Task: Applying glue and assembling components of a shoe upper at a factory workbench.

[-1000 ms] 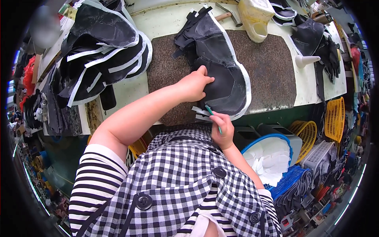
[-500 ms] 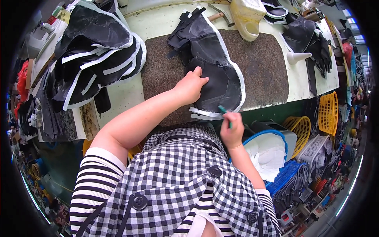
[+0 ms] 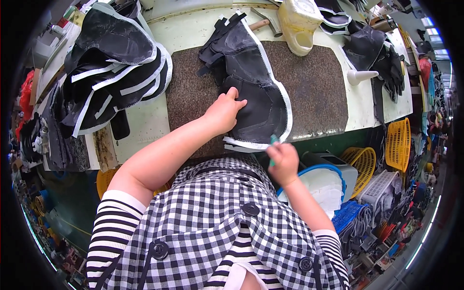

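Observation:
A black boot upper (image 3: 258,108) with a white stitched edge band lies on the brown mat. Black straps hang at its far left end. My left hand (image 3: 221,114) grips the upper's left side, thumb and a finger showing on top; the other fingers are partly hidden. At the upper's near right corner, my right hand (image 3: 284,162) is closed round a slim green pen-like tool (image 3: 274,139). Motion blurs this tool, and its tip is at or just over the white band; contact cannot be made out.
Black uppers with white bands (image 3: 118,72) are piled left. Behind the mat (image 3: 319,92) lie a hammer (image 3: 267,22) and a yellowed plastic container (image 3: 300,29). A white cone (image 3: 361,77) stands right. Below the table edge are a blue-rimmed tub (image 3: 321,186) of white pieces and yellow baskets (image 3: 398,145).
The view has shifted slightly, so the table sits a little further left and lower. My right hand has moved the green tool toward the near edge. My left hand keeps its hold.

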Demonstrator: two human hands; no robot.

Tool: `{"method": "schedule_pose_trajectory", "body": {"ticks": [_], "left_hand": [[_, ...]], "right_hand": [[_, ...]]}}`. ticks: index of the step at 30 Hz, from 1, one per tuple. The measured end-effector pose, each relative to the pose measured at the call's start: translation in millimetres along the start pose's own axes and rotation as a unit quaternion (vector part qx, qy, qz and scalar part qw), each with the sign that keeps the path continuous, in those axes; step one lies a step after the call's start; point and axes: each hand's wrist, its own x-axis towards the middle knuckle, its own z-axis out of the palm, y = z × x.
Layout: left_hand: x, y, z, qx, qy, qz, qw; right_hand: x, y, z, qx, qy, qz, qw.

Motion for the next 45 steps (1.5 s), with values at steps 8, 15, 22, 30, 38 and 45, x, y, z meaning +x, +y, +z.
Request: {"method": "schedule_pose_trajectory", "body": {"ticks": [8, 15, 22, 30, 38, 45], "left_hand": [[0, 2, 1, 0.009, 0.017, 0.008, 1.0], [-3, 5, 5, -0.013, 0.032, -0.022, 0.999], [-2, 15, 5, -0.019, 0.073, -0.036, 0.996], [-9, 31, 10, 0.001, 0.062, -0.094, 0.994], [-9, 30, 14, 0.027, 0.077, -0.116, 0.99], [-16, 9, -25, -0.239, 0.167, -0.081, 0.953]], "right_hand": [[103, 23, 2, 0.214, 0.203, 0.033, 0.955], [88, 90, -4, 0.247, 0.022, 0.085, 0.965], [112, 82, -18, 0.289, 0.011, 0.133, 0.948], [196, 170, -32, 0.043, 0.192, 0.114, 0.974], [253, 209, -30, 0.121, 0.23, 0.169, 0.951], [226, 241, -44, 0.337, 0.184, 0.336, 0.86]]}}
